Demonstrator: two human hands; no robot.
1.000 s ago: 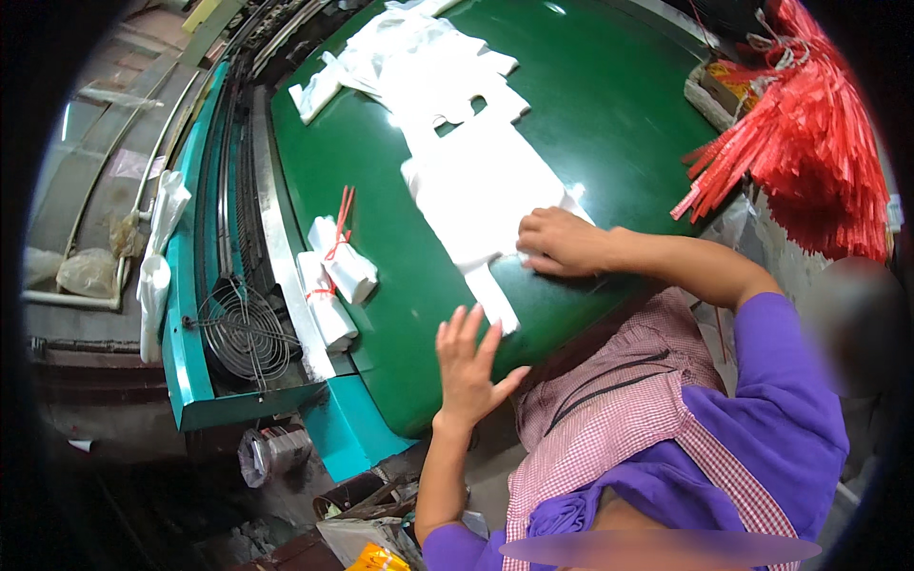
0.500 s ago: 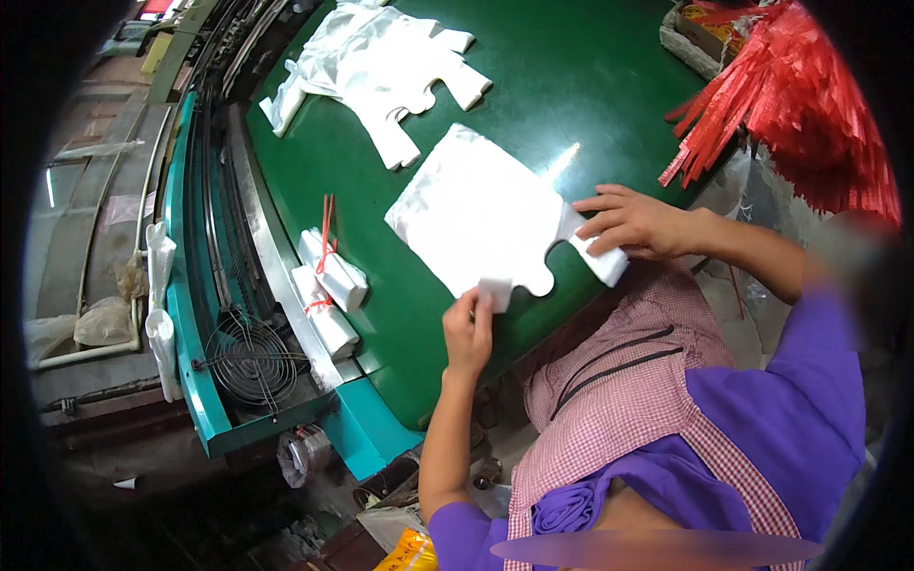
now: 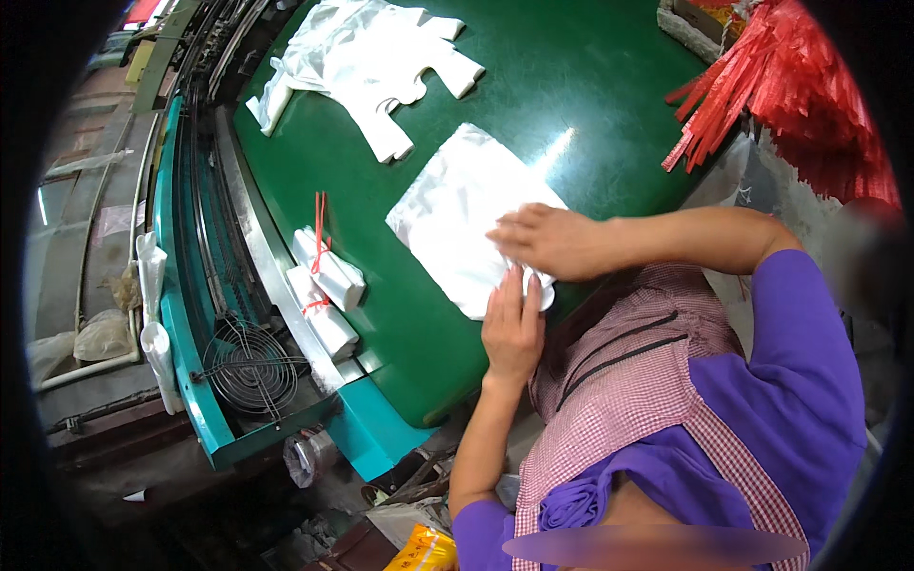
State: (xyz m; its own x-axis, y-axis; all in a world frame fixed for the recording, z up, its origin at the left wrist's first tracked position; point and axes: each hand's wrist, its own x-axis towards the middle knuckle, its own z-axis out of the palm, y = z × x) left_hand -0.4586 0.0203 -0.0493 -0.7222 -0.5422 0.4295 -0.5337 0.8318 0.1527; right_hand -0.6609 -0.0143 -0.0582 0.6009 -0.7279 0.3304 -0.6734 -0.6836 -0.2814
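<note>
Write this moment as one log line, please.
left hand: on white plastic | right hand: on same white plastic | surface: green tabletop | nearby: two red-tied white rolls

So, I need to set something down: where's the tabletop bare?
Bare: the green tabletop between the upper white pile and the red strips, and between the tied rolls and the lower white bundle. Crowded: that bundle, under left hand and right hand.

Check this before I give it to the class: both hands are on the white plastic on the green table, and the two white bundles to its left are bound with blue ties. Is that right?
Not quite: the ties are red, as the head view shows. The left hand and right hand are on the plastic on the green table, with two bundles to its left.
</note>
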